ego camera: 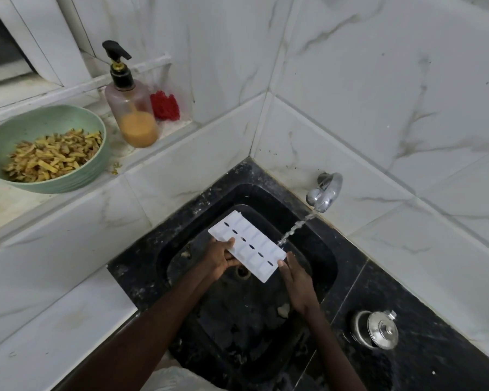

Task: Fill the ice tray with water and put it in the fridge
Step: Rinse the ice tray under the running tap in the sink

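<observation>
Over the black sink (326, 263), both hands' fingers (228, 244) grip the ice tray (247, 245) under the tap's stream (294, 228).

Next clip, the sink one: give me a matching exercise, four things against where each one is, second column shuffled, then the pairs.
Things:
1. ice tray
2. bowl
3. tap
4. steel pot

Places:
A. on the black counter right of the sink
B. on the tiled wall, running water
C. held in both hands over the sink
D. on the ledge beside the soap bottle

Pairs: 1-C, 2-D, 3-B, 4-A

The left hand and right hand grip the tray; the soap bottle stands right of the bowl, and the sink is black.
</observation>
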The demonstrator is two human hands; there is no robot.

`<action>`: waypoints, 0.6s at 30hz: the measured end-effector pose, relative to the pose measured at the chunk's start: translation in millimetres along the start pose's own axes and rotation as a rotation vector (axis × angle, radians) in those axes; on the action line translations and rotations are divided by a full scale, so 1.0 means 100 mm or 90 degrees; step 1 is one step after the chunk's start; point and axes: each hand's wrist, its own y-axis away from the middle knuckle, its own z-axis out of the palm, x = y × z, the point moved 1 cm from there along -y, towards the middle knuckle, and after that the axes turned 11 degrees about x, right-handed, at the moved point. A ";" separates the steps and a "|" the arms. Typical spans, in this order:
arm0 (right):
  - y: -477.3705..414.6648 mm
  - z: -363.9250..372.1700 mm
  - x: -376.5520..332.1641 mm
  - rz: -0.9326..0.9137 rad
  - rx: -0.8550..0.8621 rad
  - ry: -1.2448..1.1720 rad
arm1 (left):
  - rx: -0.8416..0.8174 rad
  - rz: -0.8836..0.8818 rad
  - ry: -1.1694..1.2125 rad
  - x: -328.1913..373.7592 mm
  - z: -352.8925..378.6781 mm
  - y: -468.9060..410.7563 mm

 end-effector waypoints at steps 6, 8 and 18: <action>-0.23 0.43 0.29 0.273 0.080 -0.246 | -0.003 -0.044 -0.061 -0.01 -0.05 0.07; -0.14 0.41 0.00 0.299 0.118 -0.308 | -0.002 -0.066 -0.076 -0.05 -0.12 0.08; 0.31 0.32 -0.45 -0.099 0.195 -0.151 | -0.080 -0.182 -0.088 -0.13 -0.19 0.28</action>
